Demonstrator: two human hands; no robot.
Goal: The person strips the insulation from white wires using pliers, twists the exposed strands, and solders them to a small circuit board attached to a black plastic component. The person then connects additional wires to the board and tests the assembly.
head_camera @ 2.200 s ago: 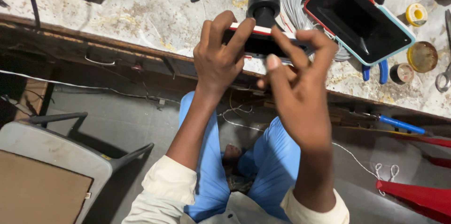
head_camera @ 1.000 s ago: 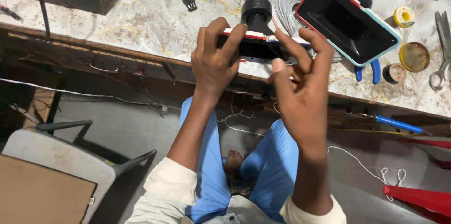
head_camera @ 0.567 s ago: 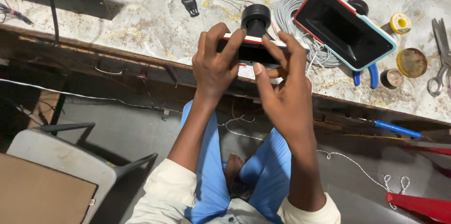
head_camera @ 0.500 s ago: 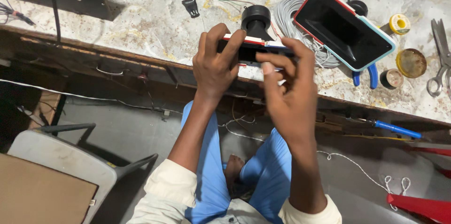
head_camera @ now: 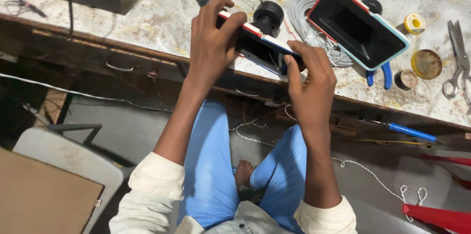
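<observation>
My left hand [head_camera: 212, 47] grips one end of the long black housing [head_camera: 260, 50] with its red-and-white edge, fingers curled over the top; my right hand [head_camera: 310, 79] clamps the other end, thumb pressed on the near face — both ends pinned so it sits steady, just over the bench [head_camera: 147, 13] edge above my knees. Just beyond my left fingers stands a black knob [head_camera: 269, 14]. Past my right hand lies a coil of grey wire [head_camera: 306, 20], and on it rests a second open shell [head_camera: 356, 26], red and pale-blue rimmed, hollow side up — nothing in it that I can see. Farther right, a small round tin [head_camera: 426, 63] sits open, contents unclear, beside scissors [head_camera: 458, 59].
</observation>
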